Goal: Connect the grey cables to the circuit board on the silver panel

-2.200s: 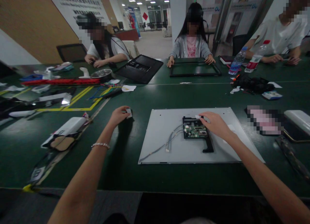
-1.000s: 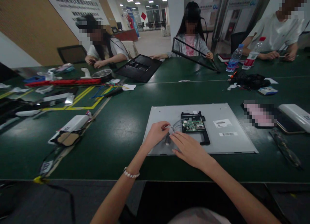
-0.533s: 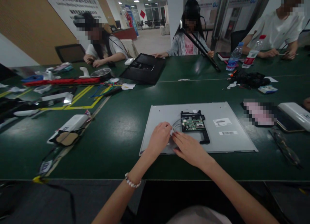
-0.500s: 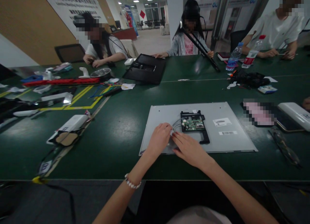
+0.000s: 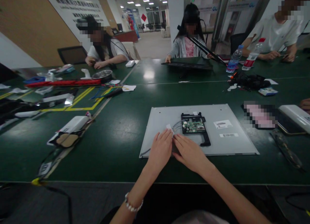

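Observation:
A flat grey-white display panel (image 5: 234,117) lies on the green table before me. A green circuit board (image 5: 193,124) sits on it in a black plastic bracket (image 5: 206,138), with thin grey cables (image 5: 178,124) running left from the board. My left hand (image 5: 161,149) rests flat near the cables, its fingers stretched out over a small white strip, perhaps tape (image 5: 169,127). From the right, my right hand (image 5: 190,151) touches the same spot with outstretched fingertips, its thumb apart below. The strip's lower part and some of the cable are hidden under my fingers.
A phone (image 5: 292,122), a white case (image 5: 296,117) and glasses (image 5: 287,149) lie to the right. On the left is a white boxy device (image 5: 72,127) with a cable. Across the table, a person holds a black panel (image 5: 189,64); two bottles (image 5: 234,59) stand nearby.
My left hand has flattened and slid slightly right and down, and more of the white strip shows past its fingertips. Across the table, the person has tilted the black panel and moved it right.

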A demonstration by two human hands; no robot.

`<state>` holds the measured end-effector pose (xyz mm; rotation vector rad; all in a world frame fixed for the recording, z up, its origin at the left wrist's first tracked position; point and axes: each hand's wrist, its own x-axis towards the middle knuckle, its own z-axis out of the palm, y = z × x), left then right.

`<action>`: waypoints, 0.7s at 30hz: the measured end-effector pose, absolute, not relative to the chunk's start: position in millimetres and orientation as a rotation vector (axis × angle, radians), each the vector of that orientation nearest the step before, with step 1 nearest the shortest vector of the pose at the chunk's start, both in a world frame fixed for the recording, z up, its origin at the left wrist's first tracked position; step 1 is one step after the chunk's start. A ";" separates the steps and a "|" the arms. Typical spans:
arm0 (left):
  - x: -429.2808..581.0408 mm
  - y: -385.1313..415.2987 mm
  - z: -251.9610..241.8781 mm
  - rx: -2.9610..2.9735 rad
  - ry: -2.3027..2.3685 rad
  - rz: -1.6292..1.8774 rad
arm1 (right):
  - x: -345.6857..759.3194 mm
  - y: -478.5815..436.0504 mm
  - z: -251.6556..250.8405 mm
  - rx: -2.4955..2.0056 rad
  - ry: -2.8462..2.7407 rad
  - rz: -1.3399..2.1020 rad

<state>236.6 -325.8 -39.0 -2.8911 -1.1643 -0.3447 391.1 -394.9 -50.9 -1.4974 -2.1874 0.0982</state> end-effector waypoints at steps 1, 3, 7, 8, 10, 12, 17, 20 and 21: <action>236.4 -326.5 -39.1 -2.887 -1.166 -0.339 | 390.3 -394.8 -51.2 -1.496 -2.180 0.095; 236.9 -327.1 -38.6 -2.893 -1.176 -0.312 | 389.2 -394.5 -51.4 -1.493 -2.167 0.097; 239.2 -326.9 -38.4 -2.908 -1.197 -0.243 | 388.5 -393.7 -50.9 -1.504 -2.163 0.108; 239.8 -326.9 -38.7 -2.907 -1.201 -0.234 | 388.4 -393.7 -51.0 -1.507 -2.168 0.112; 241.3 -327.0 -39.4 -2.900 -1.213 -0.235 | 388.0 -394.4 -51.6 -1.510 -2.177 0.122; 243.0 -327.3 -39.8 -2.892 -1.226 -0.254 | 387.2 -396.8 -52.4 -1.517 -2.182 0.131; 248.9 -328.8 -38.2 -2.861 -1.317 -0.268 | 385.3 -409.5 -52.7 -1.560 -2.173 0.152; 252.7 -328.3 -36.6 -2.825 -1.422 -0.308 | 386.1 -416.4 -50.9 -1.570 -2.184 0.157; 253.8 -327.6 -36.1 -2.816 -1.445 -0.332 | 386.5 -417.8 -50.4 -1.574 -2.189 0.158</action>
